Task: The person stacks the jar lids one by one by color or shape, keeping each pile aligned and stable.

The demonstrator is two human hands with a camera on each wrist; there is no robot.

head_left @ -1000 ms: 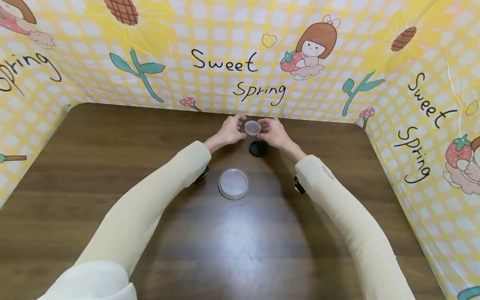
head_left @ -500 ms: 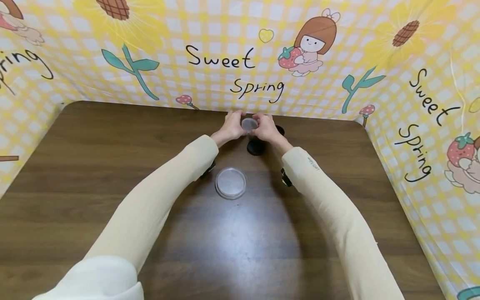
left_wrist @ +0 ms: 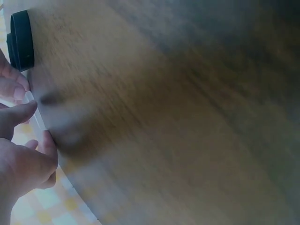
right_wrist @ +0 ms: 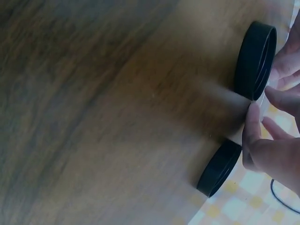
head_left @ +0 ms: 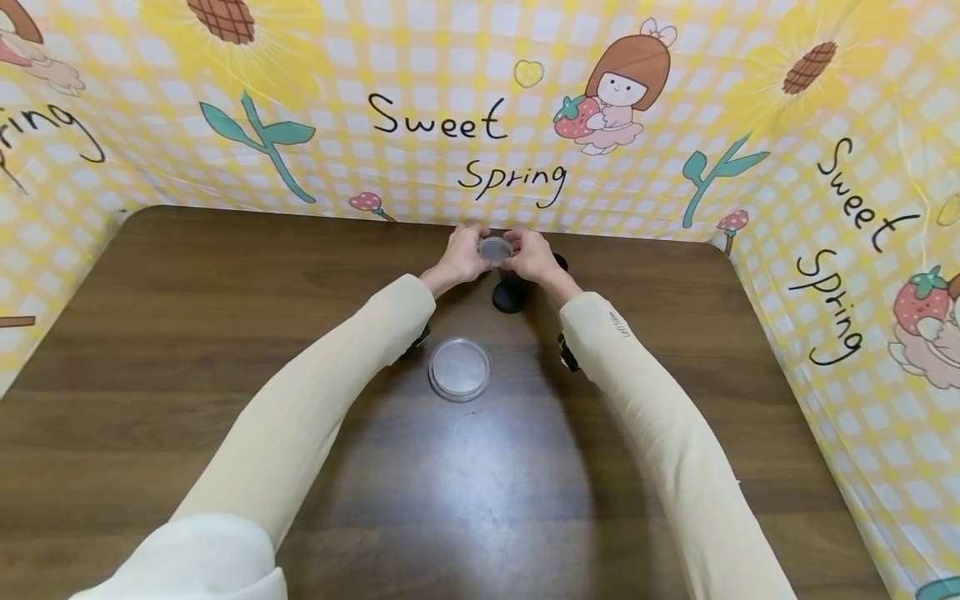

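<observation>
A small clear round dish (head_left: 495, 250) is held at the far side of the table between both hands. My left hand (head_left: 463, 253) pinches its left rim; in the left wrist view the dish's thin edge (left_wrist: 39, 118) shows between thumb and finger. On the opposite side, my right hand (head_left: 531, 256) pinches the rim. Just in front of the hands lies a black round cap-like ring (head_left: 510, 297). A second black ring (right_wrist: 219, 168) shows in the right wrist view, and the right hand partly hides it in the head view.
Nearer the middle of the brown table (head_left: 360, 475) lies a larger clear round dish (head_left: 459, 369). A yellow checked cloth (head_left: 420, 183) with printed pictures rises along the table's back and sides.
Both hands have closed in on the small dish from either side and now grip it. The right hand moved left, uncovering part of the second black ring.
</observation>
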